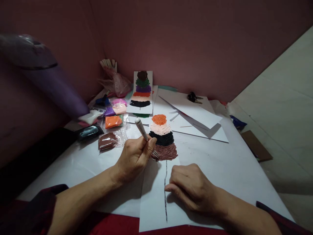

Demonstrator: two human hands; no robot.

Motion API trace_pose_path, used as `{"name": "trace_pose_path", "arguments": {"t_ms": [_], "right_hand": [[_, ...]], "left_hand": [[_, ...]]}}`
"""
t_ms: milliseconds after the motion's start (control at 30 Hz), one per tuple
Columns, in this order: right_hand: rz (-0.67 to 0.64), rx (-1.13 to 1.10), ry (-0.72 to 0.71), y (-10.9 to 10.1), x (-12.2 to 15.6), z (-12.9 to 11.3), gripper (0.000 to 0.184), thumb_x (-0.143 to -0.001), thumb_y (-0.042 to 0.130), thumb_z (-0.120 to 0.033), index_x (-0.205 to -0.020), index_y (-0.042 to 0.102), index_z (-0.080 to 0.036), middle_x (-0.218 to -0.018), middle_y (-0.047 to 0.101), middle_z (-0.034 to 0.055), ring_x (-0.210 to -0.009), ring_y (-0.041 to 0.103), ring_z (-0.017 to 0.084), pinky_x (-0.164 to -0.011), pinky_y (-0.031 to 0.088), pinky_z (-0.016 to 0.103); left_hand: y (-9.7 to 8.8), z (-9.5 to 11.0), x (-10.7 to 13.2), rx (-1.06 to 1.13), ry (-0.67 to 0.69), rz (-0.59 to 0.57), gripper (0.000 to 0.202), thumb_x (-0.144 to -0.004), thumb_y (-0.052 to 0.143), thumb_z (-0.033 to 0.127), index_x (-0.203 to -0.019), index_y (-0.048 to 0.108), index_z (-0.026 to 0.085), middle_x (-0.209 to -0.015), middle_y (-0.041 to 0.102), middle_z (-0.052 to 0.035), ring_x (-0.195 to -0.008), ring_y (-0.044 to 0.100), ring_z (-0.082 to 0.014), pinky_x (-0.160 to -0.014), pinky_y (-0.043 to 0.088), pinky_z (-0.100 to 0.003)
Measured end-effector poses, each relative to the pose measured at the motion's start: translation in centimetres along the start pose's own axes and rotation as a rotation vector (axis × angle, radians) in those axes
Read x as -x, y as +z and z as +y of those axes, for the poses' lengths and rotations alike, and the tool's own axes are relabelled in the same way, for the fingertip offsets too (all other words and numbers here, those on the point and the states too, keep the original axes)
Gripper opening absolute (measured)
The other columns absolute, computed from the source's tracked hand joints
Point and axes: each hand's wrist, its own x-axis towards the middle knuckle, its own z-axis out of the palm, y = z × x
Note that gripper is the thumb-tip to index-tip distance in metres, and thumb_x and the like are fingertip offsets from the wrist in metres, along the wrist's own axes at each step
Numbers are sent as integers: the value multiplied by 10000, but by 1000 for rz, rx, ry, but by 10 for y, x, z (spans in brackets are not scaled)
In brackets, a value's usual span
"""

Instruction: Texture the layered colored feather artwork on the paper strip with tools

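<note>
My left hand (134,156) is closed around a slim pale pen-like tool (141,128) with dark markings. The tool's lower end is at the left side of the brown clay layer (166,152). Above that layer on the white paper strip (153,202) lie black clay (161,138), pale pink clay (160,129) and an orange clay patch (159,119), all with a ridged texture. A dark drawn line (166,195) runs down the strip below them. My right hand (193,187) rests on the strip, right of the line, with fingers curled in and no object showing.
Clay packets lie at left: brown (107,141), orange (113,121) and several others. Behind stands a card with layered colours (142,88). Folded white paper (195,111) and keys (194,97) lie at right. A purple roll (56,78) leans at left.
</note>
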Motion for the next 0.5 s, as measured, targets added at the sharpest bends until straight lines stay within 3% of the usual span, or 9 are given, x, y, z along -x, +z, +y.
{"name": "trace_pose_path", "arguments": {"t_ms": [500], "right_hand": [[30, -27, 2, 0, 0, 0, 345, -1013, 406, -269, -710, 544, -179, -591, 494, 0, -512, 411, 127, -461, 288, 281]], "left_hand": [[6, -4, 2, 55, 41, -33, 235, -975, 438, 199, -797, 584, 148, -601, 574, 17, -467, 527, -85, -462, 421, -205]]}}
